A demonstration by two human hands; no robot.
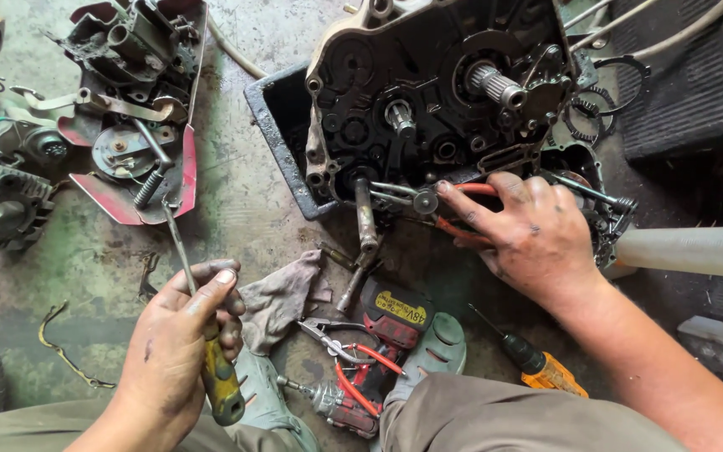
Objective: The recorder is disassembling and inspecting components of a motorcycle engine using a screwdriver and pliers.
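Under hands (pixel 537 238) — pliers (pixel 453 201), screwdriver (pixel 211 351)

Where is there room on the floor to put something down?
Bare floor lies between the red cover and the engine. It is crowded near the rag, pliers and drill.

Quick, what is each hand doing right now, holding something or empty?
Left hand: closed around a yellow-handled screwdriver.
Right hand: closed on red-handled pliers, at the black engine case.
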